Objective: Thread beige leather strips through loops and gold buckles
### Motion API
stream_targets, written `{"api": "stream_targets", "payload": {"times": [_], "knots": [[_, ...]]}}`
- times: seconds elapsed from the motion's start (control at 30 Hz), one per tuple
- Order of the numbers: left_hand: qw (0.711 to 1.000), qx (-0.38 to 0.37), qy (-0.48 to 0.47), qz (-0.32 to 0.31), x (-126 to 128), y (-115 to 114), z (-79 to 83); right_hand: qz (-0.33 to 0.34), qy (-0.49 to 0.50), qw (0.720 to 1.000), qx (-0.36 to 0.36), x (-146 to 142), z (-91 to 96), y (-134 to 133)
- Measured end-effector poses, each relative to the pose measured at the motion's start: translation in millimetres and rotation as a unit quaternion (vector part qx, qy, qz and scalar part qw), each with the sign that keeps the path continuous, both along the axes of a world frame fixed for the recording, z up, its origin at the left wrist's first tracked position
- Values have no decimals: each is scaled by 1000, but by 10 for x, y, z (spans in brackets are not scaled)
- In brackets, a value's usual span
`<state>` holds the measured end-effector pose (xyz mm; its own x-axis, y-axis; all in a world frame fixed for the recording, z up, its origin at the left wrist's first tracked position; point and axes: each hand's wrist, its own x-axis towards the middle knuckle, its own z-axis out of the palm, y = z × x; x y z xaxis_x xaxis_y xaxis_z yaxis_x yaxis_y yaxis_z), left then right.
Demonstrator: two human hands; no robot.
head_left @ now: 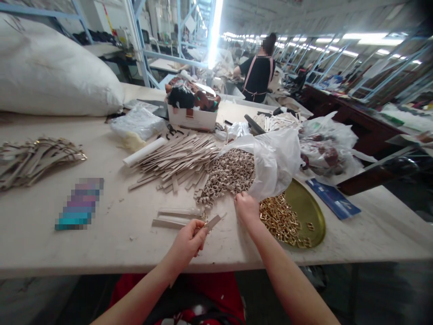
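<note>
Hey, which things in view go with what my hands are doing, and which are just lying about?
Probably in use:
beige strip, in the left hand
small beige loops, near the right hand
gold buckles on the round tray
piled strips

Apparently just lying about:
blue packet
white box
white sack
white roll

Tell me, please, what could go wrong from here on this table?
The right hand is beside the white translucent plastic bag; a snag might scatter the small beige rounded loops. The rounded gold-coloured tray sits near the front edge of the pale tabletop, close to the right forearm; a bump could spill its small golden metal buckles.
</note>
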<state>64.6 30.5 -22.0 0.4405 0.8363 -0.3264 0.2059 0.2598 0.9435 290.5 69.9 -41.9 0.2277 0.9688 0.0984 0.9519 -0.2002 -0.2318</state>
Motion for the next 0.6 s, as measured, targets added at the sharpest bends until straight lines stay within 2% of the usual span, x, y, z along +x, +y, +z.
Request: {"api": "stream_targets", "payload": {"times": [0.23, 0.43, 0.5, 0.53, 0.6], "knots": [[999, -31, -34, 27, -46, -72, 21, 50, 75, 996, 11, -197, -175, -221], [999, -9, -22, 24, -101, -151, 30, 54, 206, 976, 50, -461, -61, -401], [999, 18, -5, 34, -134, -169, 45, 65, 317, 945, 43, -589, 19, -468], [999, 35, 6, 42, -150, -177, 57, 67, 393, 916, 36, -653, 64, -503], [995, 71, 31, 57, -182, -188, 83, 55, 542, 839, 17, -763, 155, -570]]}}
